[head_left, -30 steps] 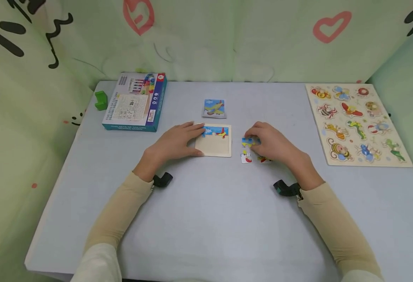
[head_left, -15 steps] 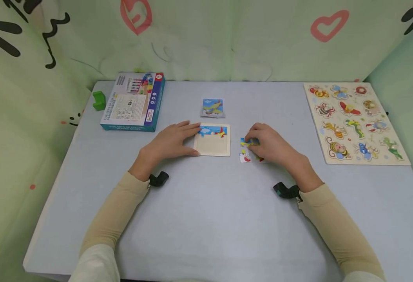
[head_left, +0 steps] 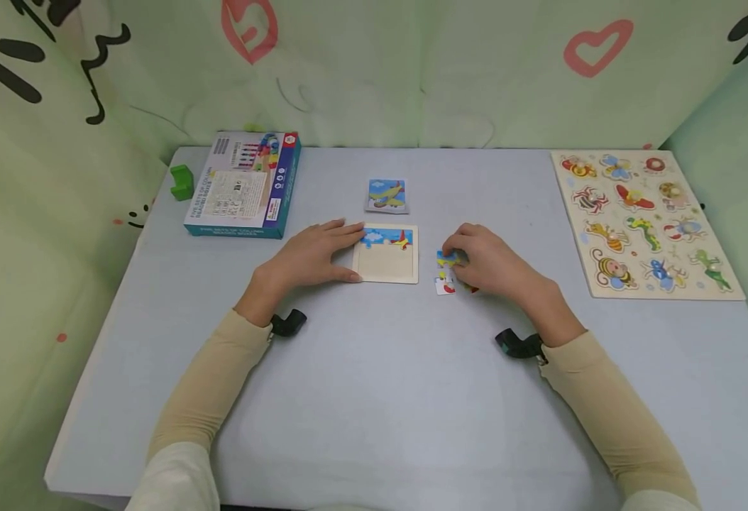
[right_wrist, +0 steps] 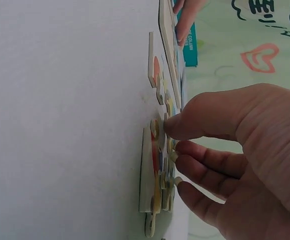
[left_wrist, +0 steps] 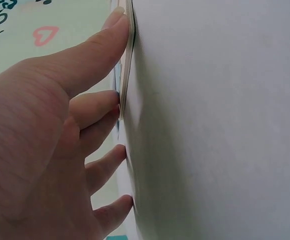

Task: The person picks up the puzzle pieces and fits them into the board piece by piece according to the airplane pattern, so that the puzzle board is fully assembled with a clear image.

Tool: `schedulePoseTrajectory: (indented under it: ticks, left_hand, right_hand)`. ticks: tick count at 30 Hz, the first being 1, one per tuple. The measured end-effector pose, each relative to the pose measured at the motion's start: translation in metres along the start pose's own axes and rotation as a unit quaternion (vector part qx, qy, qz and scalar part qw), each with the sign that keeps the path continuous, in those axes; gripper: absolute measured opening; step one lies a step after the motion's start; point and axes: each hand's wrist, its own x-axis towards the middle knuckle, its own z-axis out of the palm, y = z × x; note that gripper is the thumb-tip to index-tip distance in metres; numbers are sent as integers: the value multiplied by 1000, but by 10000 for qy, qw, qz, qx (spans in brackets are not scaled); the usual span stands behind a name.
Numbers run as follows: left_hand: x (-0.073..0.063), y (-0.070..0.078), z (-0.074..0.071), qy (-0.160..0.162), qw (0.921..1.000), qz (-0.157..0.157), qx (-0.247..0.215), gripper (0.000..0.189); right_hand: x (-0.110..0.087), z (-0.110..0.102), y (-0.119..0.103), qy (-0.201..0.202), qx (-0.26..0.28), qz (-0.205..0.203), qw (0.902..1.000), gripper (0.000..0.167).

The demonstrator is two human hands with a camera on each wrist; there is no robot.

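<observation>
A small wooden puzzle board (head_left: 387, 268) lies mid-table, its top strip filled with blue-sky pieces and its lower part bare wood. The left hand (head_left: 315, 257) rests at the board's left side with fingers extended. Its thumb touches the board's edge in the left wrist view. Loose jigsaw pieces (head_left: 445, 285) lie right of the board. The right hand (head_left: 494, 264) is over them, thumb and fingertips pinching a puzzle piece (right_wrist: 168, 142) low at the table. In the head view this hand covers part of the pieces. Behind the board lies an airplane picture (head_left: 387, 196).
A flat box (head_left: 236, 195) lies at the back left, with a green block (head_left: 182, 182) beside it. A large wooden insect puzzle (head_left: 645, 227) occupies the table's right side. A green curtain (head_left: 421, 78) hangs behind the white table (head_left: 387, 397).
The left hand has shifted slightly left on the board's edge. The right hand stays at the loose pieces, its fingers moving only a little.
</observation>
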Motion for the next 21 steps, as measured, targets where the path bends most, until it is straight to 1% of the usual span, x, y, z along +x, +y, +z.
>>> schedulePoseTrajectory:
  ticks: [7,12,21]
  left_hand:
    - [1,-1,1,5,10000,-48,15,88]
    - [1,-1,1,-23,9999,-64,-84,88]
    - [1,-1,1,-5,9999,-134,-51,88]
  right_hand:
    - [2,2,-1,31,-224,-9,9997,17]
    - [2,4,2,86,-84,-69,9999,18]
    - [5,6,1,159,176,-137,9996,21]
